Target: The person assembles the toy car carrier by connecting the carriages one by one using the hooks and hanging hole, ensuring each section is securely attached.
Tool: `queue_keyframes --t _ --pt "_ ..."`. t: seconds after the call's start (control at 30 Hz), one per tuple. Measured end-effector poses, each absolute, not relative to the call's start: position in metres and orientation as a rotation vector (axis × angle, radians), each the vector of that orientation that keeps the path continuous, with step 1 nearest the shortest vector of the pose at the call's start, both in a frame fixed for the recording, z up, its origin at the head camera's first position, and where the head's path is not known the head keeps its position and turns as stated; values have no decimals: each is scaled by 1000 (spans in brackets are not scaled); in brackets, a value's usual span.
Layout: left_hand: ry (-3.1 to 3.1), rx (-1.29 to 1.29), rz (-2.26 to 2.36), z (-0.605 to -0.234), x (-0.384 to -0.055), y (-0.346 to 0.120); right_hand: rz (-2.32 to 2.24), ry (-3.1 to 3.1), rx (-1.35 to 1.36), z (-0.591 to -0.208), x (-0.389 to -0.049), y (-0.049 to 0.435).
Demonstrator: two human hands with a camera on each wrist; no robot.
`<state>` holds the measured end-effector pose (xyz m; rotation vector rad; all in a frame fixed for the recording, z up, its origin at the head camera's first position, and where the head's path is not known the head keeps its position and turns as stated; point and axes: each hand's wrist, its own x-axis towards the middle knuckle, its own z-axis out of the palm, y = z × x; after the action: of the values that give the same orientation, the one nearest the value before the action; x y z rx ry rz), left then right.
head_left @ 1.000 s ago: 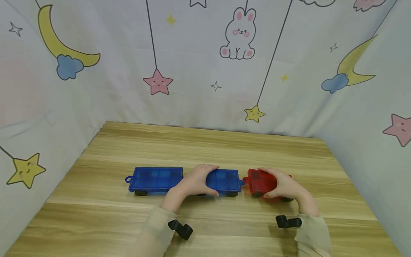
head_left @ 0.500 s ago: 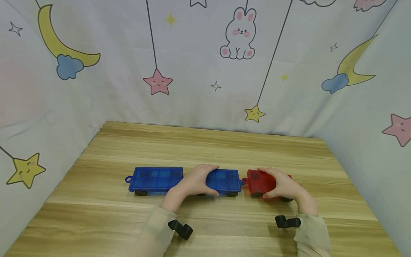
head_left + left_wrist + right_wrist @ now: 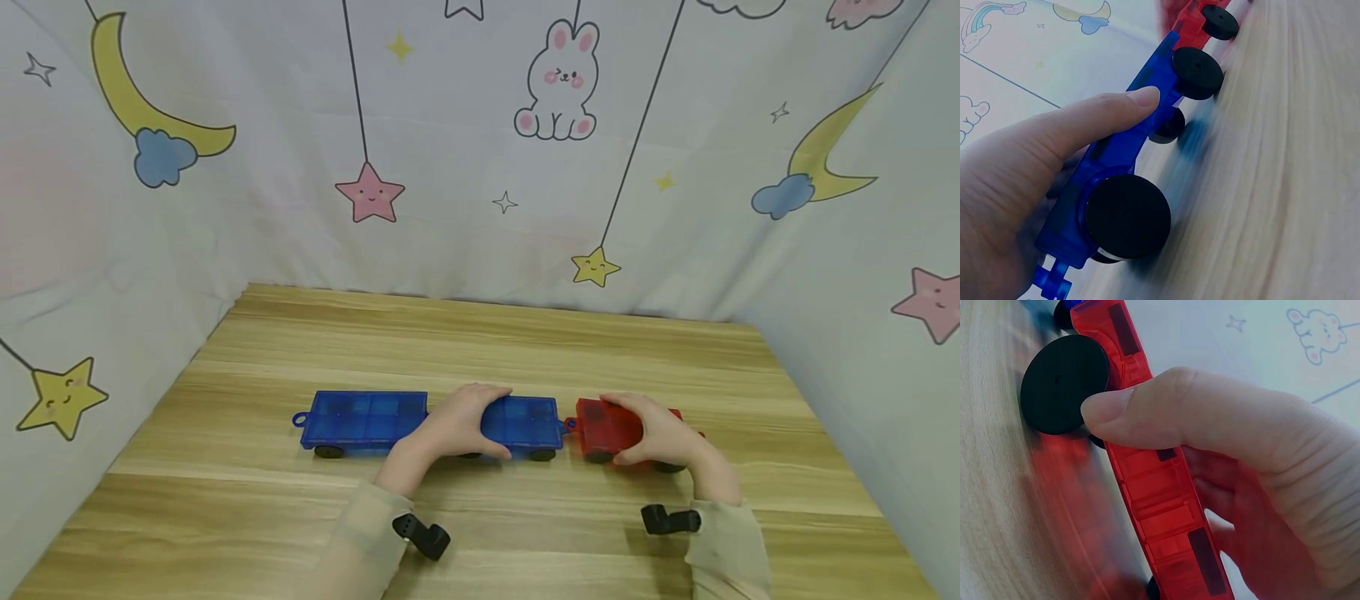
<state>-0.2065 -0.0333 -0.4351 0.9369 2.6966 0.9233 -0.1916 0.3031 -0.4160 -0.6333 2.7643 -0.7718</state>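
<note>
Three flat, see-through toy wagons with black wheels stand in a row on the table. My left hand [image 3: 453, 425] grips the middle blue wagon [image 3: 521, 419], thumb along its near side; in the left wrist view this thumb lies on the wagon's blue side [image 3: 1116, 150]. To the right, my right hand [image 3: 663, 433] holds the red wagon [image 3: 600, 427] across its top. Its red ring [image 3: 572, 424] meets the blue wagon's right-hand hitch; whether they are hooked, I cannot tell. In the right wrist view, the thumb presses the red side [image 3: 1166, 512] beside a wheel [image 3: 1063, 384].
Another blue wagon [image 3: 365, 417] stands left of the middle one, a ring [image 3: 299, 419] at its left end. My left hand hides the joint between the blue wagons. A printed white curtain [image 3: 465, 242] borders the wooden table [image 3: 480, 342] at the back and sides.
My right hand and the red wagon have shifted slightly left. The red ring now sits closer over the blue hitch. The left hand and blue wagons have stayed put.
</note>
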Motion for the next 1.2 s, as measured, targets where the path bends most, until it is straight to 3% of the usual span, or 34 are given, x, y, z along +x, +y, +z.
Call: queue_keyframes --t 1.2 --pt "2712 1031 820 -434 -211 -34 -789 2728 -578 -413 -195 297"
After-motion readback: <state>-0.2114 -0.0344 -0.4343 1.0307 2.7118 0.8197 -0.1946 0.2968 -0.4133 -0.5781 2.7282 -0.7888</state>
